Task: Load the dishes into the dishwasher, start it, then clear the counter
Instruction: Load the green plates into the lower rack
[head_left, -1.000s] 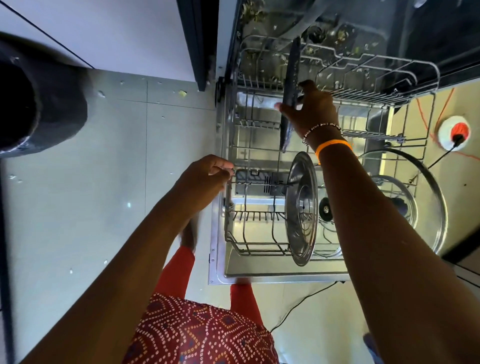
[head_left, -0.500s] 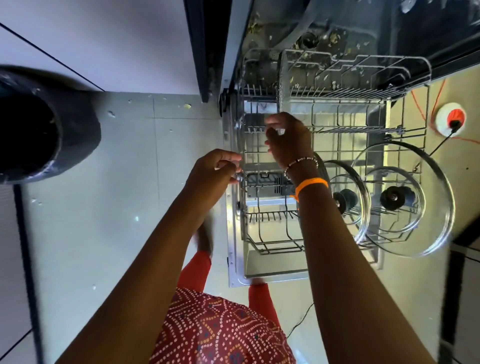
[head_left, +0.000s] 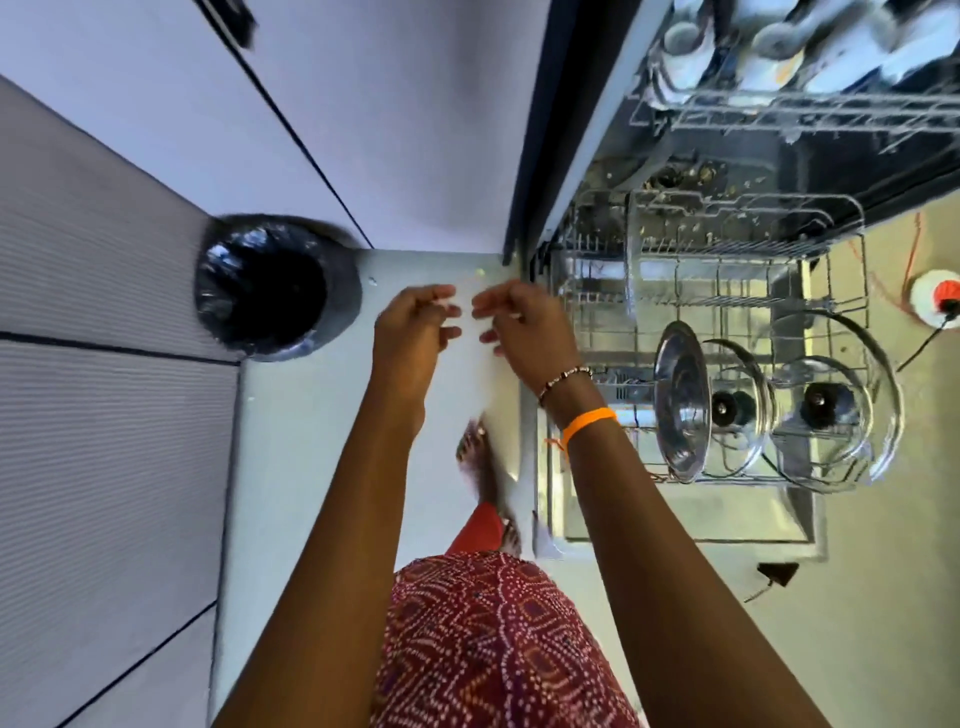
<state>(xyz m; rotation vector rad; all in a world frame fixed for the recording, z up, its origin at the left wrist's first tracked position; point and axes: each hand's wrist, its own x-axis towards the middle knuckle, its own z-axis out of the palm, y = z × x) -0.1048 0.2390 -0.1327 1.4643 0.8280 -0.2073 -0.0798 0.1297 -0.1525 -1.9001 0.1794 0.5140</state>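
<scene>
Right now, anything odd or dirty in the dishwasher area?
Yes: the dishwasher tub floor behind the lower rack is littered with what looks like food debris. The steel lid and two glass lids stand upright in the rack; nothing is askew. Both hands are off the rack.

One camera only, worn on the head. It looks steeply down, close above both forearms, at the floor (head_left: 291, 467) and the pulled-out lower rack (head_left: 727, 291).
</scene>
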